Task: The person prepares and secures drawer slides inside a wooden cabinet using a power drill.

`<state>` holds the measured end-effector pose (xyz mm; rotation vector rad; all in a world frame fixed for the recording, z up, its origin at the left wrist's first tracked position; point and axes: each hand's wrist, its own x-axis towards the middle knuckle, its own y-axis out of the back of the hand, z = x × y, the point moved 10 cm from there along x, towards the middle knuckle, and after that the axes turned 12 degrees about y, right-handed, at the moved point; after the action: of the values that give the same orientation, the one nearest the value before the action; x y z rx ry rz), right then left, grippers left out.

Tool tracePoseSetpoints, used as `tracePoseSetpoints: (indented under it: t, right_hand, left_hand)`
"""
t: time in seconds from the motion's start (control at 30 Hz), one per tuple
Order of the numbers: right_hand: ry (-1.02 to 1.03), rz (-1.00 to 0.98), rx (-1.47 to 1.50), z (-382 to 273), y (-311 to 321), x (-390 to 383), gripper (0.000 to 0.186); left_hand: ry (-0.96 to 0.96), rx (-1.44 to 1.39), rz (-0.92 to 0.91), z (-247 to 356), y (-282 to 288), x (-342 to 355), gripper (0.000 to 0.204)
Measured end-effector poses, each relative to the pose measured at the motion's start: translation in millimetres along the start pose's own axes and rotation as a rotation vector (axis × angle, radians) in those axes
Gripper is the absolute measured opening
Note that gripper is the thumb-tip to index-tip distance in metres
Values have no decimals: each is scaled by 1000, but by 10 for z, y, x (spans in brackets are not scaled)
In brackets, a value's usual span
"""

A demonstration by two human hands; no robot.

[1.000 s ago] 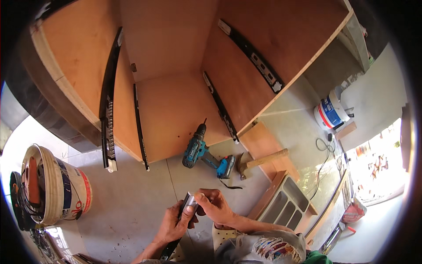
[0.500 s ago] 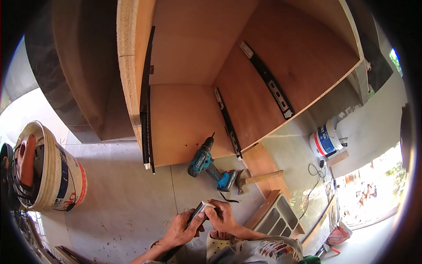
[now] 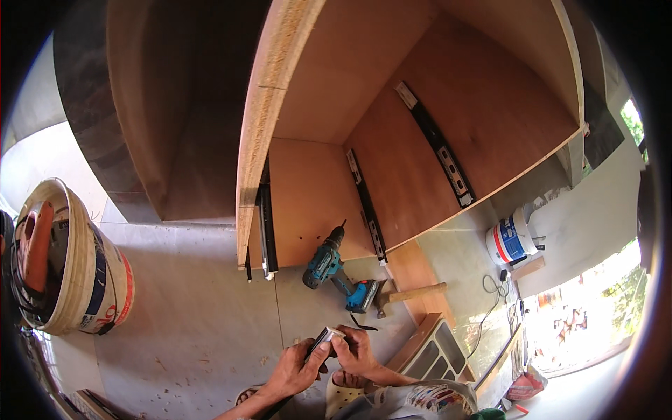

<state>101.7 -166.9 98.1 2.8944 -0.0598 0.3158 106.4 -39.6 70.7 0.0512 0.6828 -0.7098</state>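
A dark drawer slide with a pale end [image 3: 326, 337] is held between my two hands, tilted upward in front of my body. My left hand [image 3: 294, 371] wraps round it, thumb toward the pale end. My right hand [image 3: 358, 352] pinches that end; its fingertips are partly hidden. Just beyond my hands lie a teal cordless drill [image 3: 326, 264] and a claw hammer [image 3: 413, 292]. The drill's front part rests on the bottom panel of the open wooden cabinet [image 3: 308, 178]. Similar black slides [image 3: 434, 140] are fixed to the cabinet's inner sides.
A white bucket of tools [image 3: 80, 273] stands at the left, holding an orange-handled tool. At the right are a smaller bucket [image 3: 511, 238], a grey divided tray [image 3: 444, 350] and a black cable [image 3: 490, 308]. The cabinet's raw left edge [image 3: 262, 112] juts forward.
My view has shifted, so the cabinet sits farther right and its left panel covers more of the slides there. Both hands keep hold of the slide, with only slight finger movement.
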Motion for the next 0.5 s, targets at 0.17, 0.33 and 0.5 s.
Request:
tracePoseSetpoints:
  t: [0.17, 0.33, 0.5]
  right_hand:
    - [-43, -10, 2, 112, -42, -10, 27]
    - [-39, -23, 21, 138, -113, 61, 27]
    - [-92, -44, 18, 289, -169, 60, 26]
  left_hand:
    - [-35, -3, 21, -102, 43, 67, 52]
    - [-64, 44, 63, -115, 131, 130, 52]
    - [-85, 11, 119, -151, 237, 173, 56]
